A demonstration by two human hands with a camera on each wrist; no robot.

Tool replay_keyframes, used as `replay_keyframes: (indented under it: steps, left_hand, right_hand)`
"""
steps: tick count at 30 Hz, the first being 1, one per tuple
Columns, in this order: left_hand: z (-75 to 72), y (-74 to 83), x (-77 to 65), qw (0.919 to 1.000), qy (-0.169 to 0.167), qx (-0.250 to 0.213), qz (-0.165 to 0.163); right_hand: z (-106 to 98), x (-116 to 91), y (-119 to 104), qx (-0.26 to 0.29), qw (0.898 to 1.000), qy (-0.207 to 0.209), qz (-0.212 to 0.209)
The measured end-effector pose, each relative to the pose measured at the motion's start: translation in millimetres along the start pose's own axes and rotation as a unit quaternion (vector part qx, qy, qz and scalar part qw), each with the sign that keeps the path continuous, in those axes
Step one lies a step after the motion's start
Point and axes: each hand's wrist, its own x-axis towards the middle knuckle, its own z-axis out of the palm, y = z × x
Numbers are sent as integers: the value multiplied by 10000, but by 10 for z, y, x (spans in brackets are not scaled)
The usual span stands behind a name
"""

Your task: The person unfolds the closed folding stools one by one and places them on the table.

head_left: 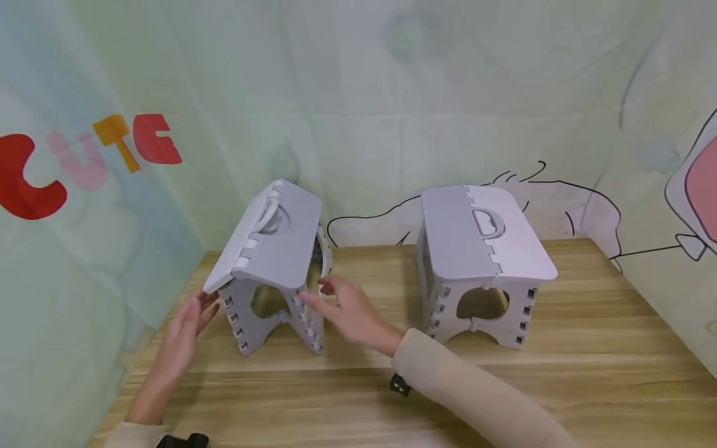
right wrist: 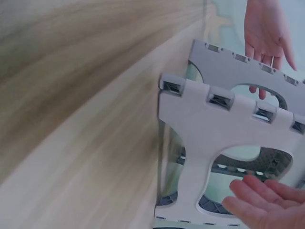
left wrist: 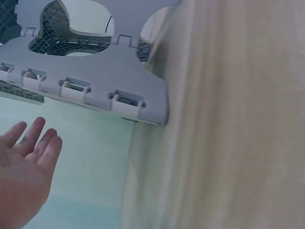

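A grey and white folding step stool (head_left: 297, 227) stands partly folded on the left, its two seat halves sloping down from a raised middle ridge with a carry handle (head_left: 266, 215). Beside its left legs is my left hand (head_left: 176, 339), fingers extended, fingertips right under the lower seat edge. My right hand (head_left: 358, 314) is at the stool's right legs, thumb at the front hinge edge and fingers loosely bent. Seen from the right wrist, the fingers of the right hand (right wrist: 267, 202) spread loosely beside the leg panel's opening. The left wrist view shows the left hand (left wrist: 24, 171) grasping nothing.
A second folding stool (head_left: 476, 236) of the same kind stands fully unfolded to the right, its seat flat. Both are on a wood-grain table (head_left: 280, 398). A small black object (head_left: 399, 384) lies near my right sleeve. Printed cloth (head_left: 358, 124) hangs behind the table.
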Motion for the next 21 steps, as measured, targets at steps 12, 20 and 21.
replay_keyframes:
  steps: [12, 20, 21]
  left_hand:
    - [-79, 173, 162, 9994, 330, 94, -41]
    - [-57, 379, 347, 9907, 396, 1302, 38]
    - [-51, 410, 373, 9885, 350, 1473, 35]
  right_hand:
    - [-213, 81, -90, -90, 9966, 628, 534]
    - [-367, 257, -260, -127, 9977, 653, 149]
    - [-378, 280, -286, -167, 9979, 627, 94]
